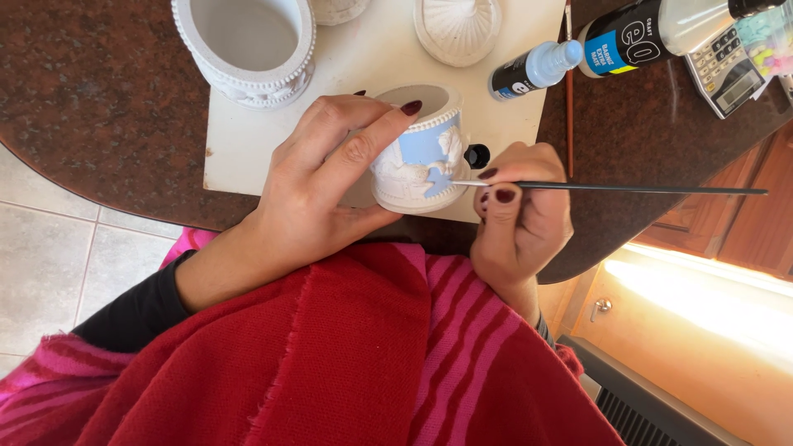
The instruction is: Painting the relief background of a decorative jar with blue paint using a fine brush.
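My left hand wraps around a small white ceramic pot, tilted on its side, with a patch of light blue paint on its wall. My right hand pinches a thin dark paintbrush, whose tip touches the blue patch near the pot's lower rim. Both hands have dark red nails. The pot rests over a cream board.
A larger white pot and a white ribbed lid stand on the board. Two paint bottles lie at the right, a black cap beside them. A calculator sits on the dark stone counter. A red shawl covers my lap.
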